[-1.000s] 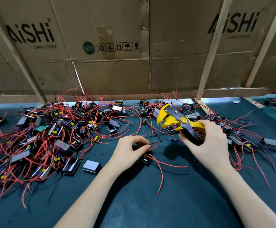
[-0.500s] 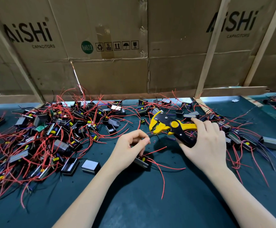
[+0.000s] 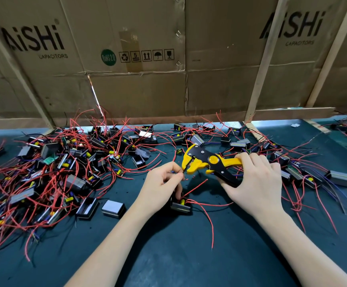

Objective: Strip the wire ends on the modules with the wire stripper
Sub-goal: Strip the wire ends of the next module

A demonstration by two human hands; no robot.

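Both forearms bare, no sleeves; left hand (image 3: 160,184), right hand (image 3: 255,184) ungloved.

The person's 2 bare hands are in view: the left hand (image 3: 162,184) and the right hand (image 3: 255,183). There is 1 yellow-and-black wire stripper (image 3: 207,162). 1 small black module with red wires (image 3: 180,206) lies alone just below the left hand, and 1 grey rectangular block (image 3: 113,208) sits by itself to its left. The tangled heap of black modules with red wires (image 3: 65,162) holds too many to count exactly, clearly dozens. 2 printed "AiSHi" logos show on the brown cardboard sheets (image 3: 139,90), along with 1 round green sticker (image 3: 108,57) and 5 square handling symbols (image 3: 146,55).
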